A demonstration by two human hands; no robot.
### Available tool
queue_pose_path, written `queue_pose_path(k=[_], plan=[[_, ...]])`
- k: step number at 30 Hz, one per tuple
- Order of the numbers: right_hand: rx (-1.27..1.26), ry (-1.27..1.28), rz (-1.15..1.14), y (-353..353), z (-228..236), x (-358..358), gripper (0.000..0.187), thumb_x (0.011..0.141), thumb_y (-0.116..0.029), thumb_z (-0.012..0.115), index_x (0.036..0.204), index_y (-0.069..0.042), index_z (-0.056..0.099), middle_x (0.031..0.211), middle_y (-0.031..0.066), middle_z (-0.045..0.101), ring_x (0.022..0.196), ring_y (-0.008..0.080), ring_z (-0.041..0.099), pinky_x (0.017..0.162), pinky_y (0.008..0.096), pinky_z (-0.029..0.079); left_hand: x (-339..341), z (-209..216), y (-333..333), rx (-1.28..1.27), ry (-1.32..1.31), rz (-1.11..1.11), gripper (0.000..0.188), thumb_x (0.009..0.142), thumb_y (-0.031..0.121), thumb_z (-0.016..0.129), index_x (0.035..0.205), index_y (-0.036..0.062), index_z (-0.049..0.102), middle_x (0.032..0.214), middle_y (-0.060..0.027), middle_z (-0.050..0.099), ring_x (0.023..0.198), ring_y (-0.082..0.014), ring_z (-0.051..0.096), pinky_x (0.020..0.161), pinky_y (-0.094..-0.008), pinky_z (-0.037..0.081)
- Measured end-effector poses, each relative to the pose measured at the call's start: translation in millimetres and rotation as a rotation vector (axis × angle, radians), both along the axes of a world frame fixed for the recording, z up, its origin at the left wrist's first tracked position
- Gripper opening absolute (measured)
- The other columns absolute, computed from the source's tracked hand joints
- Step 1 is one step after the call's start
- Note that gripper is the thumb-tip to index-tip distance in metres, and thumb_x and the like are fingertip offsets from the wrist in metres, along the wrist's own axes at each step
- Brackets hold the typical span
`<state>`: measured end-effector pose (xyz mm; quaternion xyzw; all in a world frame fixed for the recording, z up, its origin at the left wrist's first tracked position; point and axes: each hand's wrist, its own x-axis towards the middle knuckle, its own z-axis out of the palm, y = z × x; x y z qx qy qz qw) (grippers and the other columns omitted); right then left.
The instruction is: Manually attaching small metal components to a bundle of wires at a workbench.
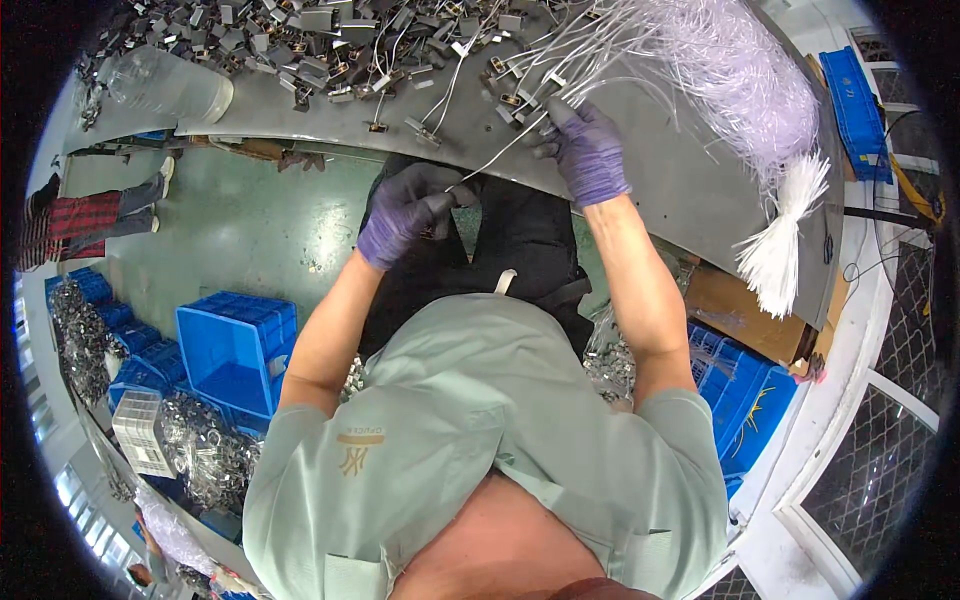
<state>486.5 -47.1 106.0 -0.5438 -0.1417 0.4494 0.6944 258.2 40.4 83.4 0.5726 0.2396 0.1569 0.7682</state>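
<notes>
Both my hands wear purple gloves with grey fingers. A thin white cord (497,157) stretches slantwise between them, just over the near edge of the grey table (640,190). My left hand (408,207) is closed on the cord's lower end, in front of the table edge. My right hand (583,150) pinches its upper part, above the table; the exact grip is partly hidden by the fingers. Beside the right fingers lie several small dark blocks with white cords (511,98) attached. A large tangle of white cords (740,75) spreads to the right.
A heap of small grey and black parts (300,45) covers the table's far left, near a clear plastic container (165,85). A bound white bundle (785,245) hangs over the right side. Blue crates (235,350) stand at lower left. Another person (100,215) is at the far left.
</notes>
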Motion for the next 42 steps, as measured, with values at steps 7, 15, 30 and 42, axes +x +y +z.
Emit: queue_pose_path(k=[7, 15, 30, 42], plan=[[-0.188, -0.662, 0.098, 2, -4, -1, 0.028, 0.082, -0.024, 0.065, 0.092, 0.001, 0.061, 0.069, 0.0081, 0.059, 0.054, 0.0136, 0.057, 0.045, 0.0257, 0.046, 19, 18, 2, 0.019, -0.001, 0.013, 0.036, 0.085, 0.014, 0.056, 0.116, -0.0027, 0.047, 0.087, -0.0113, 0.064, 0.054, -0.0102, 0.053, 0.051, -0.0225, 0.044], [-0.2, -0.6, 0.209, 5, 24, -23, 0.027, 0.081, -0.025, 0.065, 0.077, 0.002, 0.063, 0.06, 0.0055, 0.058, 0.045, 0.0112, 0.053, 0.043, 0.0248, 0.043, 41, 6, 12, 0.046, -0.033, 0.068, 0.04, 0.09, 0.025, 0.054, 0.12, 0.0002, 0.046, 0.072, -0.0055, 0.057, 0.053, -0.0107, 0.052, 0.05, -0.023, 0.043], [-0.654, -1.11, 0.536, 26, 4, 60, 0.028, 0.087, -0.03, 0.054, 0.097, -0.007, 0.065, 0.077, 0.007, 0.066, 0.067, 0.0181, 0.062, 0.062, 0.0299, 0.049, 88, 3, 37, 0.991, 0.103, 0.288, 0.042, 0.085, 0.032, 0.057, 0.116, 0.0047, 0.051, 0.1, -0.0189, 0.058, 0.094, -0.0301, 0.057, 0.084, -0.0404, 0.044], [0.03, -0.358, 0.217, 74, -103, 20, 0.03, 0.085, -0.023, 0.06, 0.105, -0.003, 0.053, 0.087, 0.0102, 0.063, 0.071, 0.0239, 0.062, 0.056, 0.0357, 0.05, 42, -36, 73, 1.248, 0.247, 0.234, 0.033, 0.074, 0.013, 0.059, 0.106, 0.0103, 0.061, 0.099, -0.0155, 0.061, 0.09, -0.0353, 0.057, 0.08, -0.0403, 0.046]])
